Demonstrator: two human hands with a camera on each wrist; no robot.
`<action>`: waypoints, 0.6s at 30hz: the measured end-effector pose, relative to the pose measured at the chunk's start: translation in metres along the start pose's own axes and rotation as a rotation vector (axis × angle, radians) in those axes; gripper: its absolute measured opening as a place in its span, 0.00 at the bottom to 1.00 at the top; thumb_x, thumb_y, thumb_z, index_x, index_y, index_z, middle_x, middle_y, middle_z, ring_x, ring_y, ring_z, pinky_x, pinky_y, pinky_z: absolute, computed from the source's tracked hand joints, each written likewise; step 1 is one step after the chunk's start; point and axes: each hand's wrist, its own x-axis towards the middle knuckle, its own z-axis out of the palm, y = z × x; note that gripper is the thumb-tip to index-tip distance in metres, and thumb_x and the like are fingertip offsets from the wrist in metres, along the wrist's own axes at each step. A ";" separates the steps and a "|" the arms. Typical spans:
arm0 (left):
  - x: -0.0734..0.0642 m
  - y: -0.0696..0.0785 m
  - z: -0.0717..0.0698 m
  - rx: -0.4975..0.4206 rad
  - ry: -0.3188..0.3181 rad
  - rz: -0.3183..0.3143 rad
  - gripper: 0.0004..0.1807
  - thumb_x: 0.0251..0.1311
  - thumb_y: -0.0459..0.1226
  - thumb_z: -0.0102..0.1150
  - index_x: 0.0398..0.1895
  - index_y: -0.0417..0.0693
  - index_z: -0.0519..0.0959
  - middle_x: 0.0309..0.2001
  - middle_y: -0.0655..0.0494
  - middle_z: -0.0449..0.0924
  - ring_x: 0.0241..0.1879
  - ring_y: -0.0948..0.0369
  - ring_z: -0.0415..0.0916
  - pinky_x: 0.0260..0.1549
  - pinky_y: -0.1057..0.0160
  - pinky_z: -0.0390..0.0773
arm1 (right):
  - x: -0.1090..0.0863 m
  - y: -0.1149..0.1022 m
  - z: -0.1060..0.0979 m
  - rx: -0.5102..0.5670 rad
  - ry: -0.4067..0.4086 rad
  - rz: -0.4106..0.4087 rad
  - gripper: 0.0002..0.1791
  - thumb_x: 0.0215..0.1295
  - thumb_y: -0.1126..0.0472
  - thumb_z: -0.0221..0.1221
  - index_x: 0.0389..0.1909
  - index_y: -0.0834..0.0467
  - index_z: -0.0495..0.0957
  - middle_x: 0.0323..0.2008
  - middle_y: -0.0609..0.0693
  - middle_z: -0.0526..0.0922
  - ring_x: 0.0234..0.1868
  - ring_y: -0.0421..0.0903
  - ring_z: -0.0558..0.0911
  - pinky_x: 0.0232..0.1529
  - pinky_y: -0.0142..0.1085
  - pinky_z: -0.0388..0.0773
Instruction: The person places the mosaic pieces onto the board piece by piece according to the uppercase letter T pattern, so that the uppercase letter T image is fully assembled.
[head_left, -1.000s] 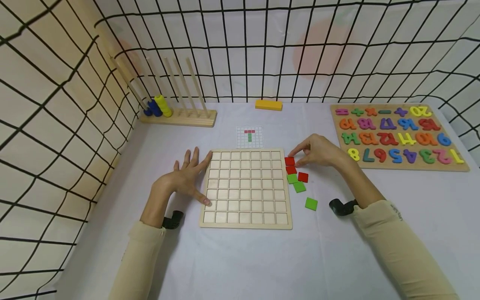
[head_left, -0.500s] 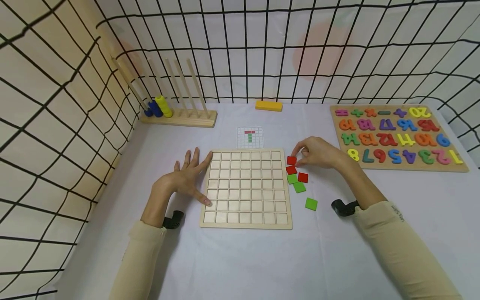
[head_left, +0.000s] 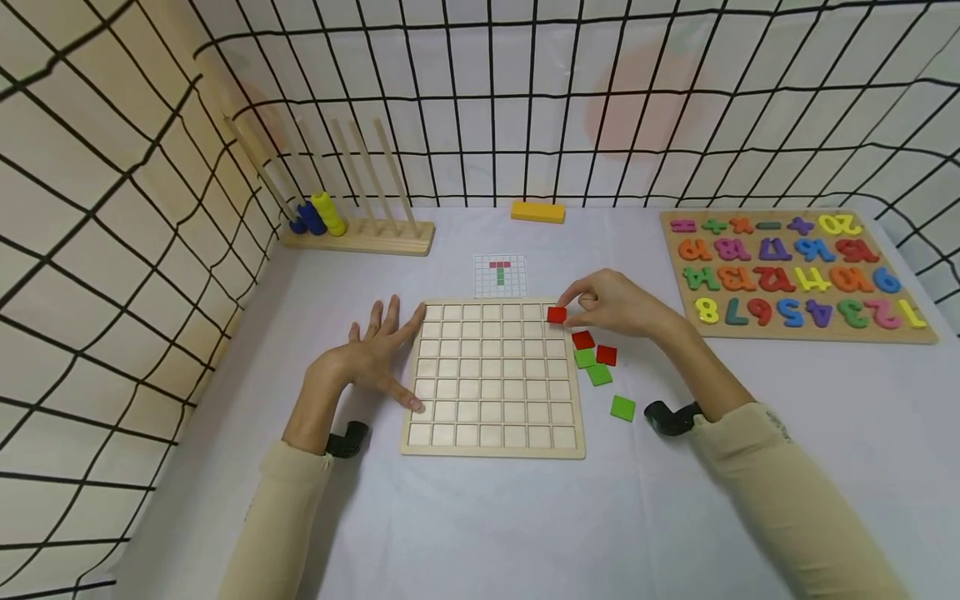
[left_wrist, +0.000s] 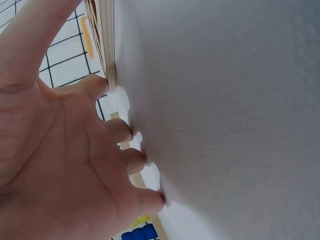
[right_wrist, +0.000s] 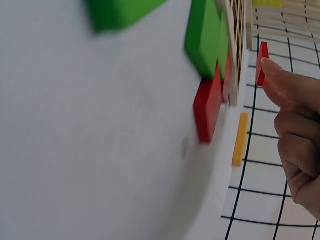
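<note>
Your right hand (head_left: 611, 302) pinches one red tile (head_left: 557, 314) between thumb and fingertips, holding it just over the far right corner of the board (head_left: 492, 379); in the right wrist view the tile (right_wrist: 261, 62) stands on edge against your fingertip, clear of the board's rim, so it looks lifted and not yet seated in a cell. A light pinch by the edges like that leaves the underside free, which suits dropping it square into a recess. Your left hand (head_left: 372, 350) lies flat and spread, fingers straight, with the fingertips against the board's left edge; the left wrist view shows the fingers (left_wrist: 122, 131) pressed down on the cloth beside the wood, gripping nothing. That hand seems there to brace the board so it does not slide while the other one works. The rest of the supply lies just beside the board's right edge: two red tiles (head_left: 582, 339) and (head_left: 606, 355), two green tiles (head_left: 584, 357) and (head_left: 598, 374) touching or overlapping them, and one more green tile (head_left: 622, 407) lying a little apart, nearer you. All of it sits within easy reach of the hand that picks. Beyond the board's far edge lies a small pattern card (head_left: 499, 275) with a red and green figure on its grid, placed where you can glance at it. Every cell of the board appears bare.
</note>
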 end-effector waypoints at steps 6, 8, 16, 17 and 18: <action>0.000 0.001 0.000 0.009 -0.001 -0.005 0.84 0.36 0.58 0.85 0.85 0.59 0.28 0.80 0.39 0.09 0.79 0.39 0.07 0.74 0.25 0.23 | 0.010 -0.019 0.013 0.005 -0.013 -0.020 0.17 0.66 0.59 0.69 0.53 0.62 0.85 0.17 0.44 0.59 0.27 0.45 0.65 0.32 0.35 0.63; 0.000 0.001 0.000 0.010 -0.001 -0.009 0.84 0.36 0.58 0.85 0.85 0.59 0.28 0.80 0.39 0.09 0.79 0.39 0.07 0.74 0.25 0.23 | 0.013 -0.025 0.019 0.008 -0.022 -0.020 0.16 0.66 0.59 0.69 0.53 0.61 0.86 0.19 0.45 0.62 0.31 0.46 0.66 0.34 0.36 0.64; 0.002 0.002 -0.001 0.021 -0.007 -0.011 0.84 0.36 0.59 0.85 0.85 0.59 0.28 0.81 0.38 0.10 0.80 0.38 0.08 0.74 0.24 0.25 | 0.023 -0.043 0.033 -0.027 -0.031 -0.076 0.14 0.63 0.62 0.72 0.48 0.63 0.87 0.13 0.43 0.56 0.19 0.41 0.58 0.26 0.31 0.57; 0.002 0.002 -0.001 0.020 -0.006 -0.010 0.84 0.36 0.59 0.85 0.85 0.58 0.28 0.81 0.38 0.10 0.80 0.38 0.09 0.73 0.24 0.26 | 0.024 -0.045 0.035 -0.039 -0.027 -0.079 0.14 0.63 0.63 0.72 0.47 0.64 0.87 0.13 0.43 0.57 0.20 0.41 0.59 0.26 0.31 0.57; 0.001 0.002 -0.001 0.017 -0.005 -0.010 0.84 0.36 0.59 0.85 0.85 0.58 0.28 0.81 0.38 0.10 0.80 0.37 0.09 0.73 0.24 0.26 | 0.025 -0.046 0.036 -0.050 -0.025 -0.081 0.14 0.63 0.63 0.72 0.47 0.64 0.87 0.14 0.43 0.57 0.20 0.41 0.60 0.26 0.31 0.56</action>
